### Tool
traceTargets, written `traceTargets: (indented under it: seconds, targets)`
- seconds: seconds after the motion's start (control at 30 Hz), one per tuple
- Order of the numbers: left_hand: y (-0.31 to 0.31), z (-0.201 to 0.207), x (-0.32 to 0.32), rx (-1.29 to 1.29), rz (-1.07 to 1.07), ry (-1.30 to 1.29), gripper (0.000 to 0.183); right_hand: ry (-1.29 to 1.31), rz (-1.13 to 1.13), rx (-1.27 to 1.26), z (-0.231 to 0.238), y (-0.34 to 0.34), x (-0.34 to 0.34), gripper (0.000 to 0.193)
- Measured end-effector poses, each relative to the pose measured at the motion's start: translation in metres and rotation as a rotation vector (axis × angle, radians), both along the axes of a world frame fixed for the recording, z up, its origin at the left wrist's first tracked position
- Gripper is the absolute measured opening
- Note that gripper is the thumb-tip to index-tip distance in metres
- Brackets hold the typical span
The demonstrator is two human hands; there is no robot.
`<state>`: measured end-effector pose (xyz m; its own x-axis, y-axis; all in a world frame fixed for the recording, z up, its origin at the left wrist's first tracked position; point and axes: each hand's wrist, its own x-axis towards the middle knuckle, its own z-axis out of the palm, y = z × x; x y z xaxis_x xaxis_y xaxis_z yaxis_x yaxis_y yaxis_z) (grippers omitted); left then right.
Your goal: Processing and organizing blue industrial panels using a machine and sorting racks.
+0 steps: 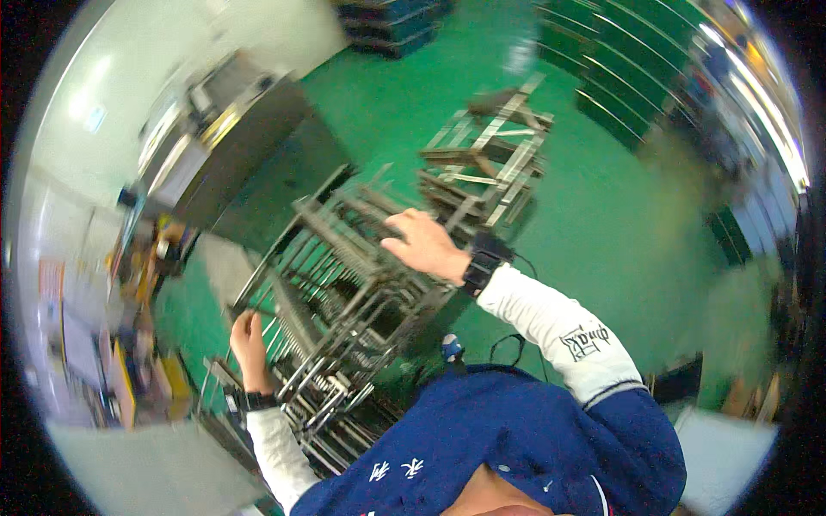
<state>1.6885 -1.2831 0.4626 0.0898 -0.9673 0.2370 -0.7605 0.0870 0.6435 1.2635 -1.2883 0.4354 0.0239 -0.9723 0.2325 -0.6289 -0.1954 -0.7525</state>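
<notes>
A grey metal rack (335,301) with many parallel rods and bars stands in front of me, smeared by motion. At its left side is my left hand (249,351), its fingers curled and pressed together near the end of a bar; what they hold, if anything, is hidden. My right hand (426,247) reaches over the rack's far right part. Its thumb and fingers are apart, with nothing seen between them. Whether the right fingertips touch the metal I cannot tell. Dark bands circle both wrists.
Beyond the rack, a stack of metal frames (490,155) rests on the green floor (619,232). A dark desk (275,155) with items on it stands far left. Green cabinets (615,64) line the far right. A black cable (509,344) lies near my body.
</notes>
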Motion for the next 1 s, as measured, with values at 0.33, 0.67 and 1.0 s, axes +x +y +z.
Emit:
traceTargets:
  seconds: [0.33, 0.67, 1.0]
  targets:
    - [0.121, -0.056, -0.332, 0.233, -0.527, 0.413, 0.023, -0.034, -0.747, 0.629, -0.228, 0.404, -0.268, 0.032]
    - [0.306, -0.136, -0.616, 0.794, -1.108, 0.358, 0.02, 0.495, -1.287, 1.468, -0.3, 1.16, -0.128, 0.016]
    - [0.378, -0.185, -0.825, 0.977, -1.378, 0.004, 0.023, -0.253, -1.159, 1.379, -0.36, 0.984, -0.024, 0.025]
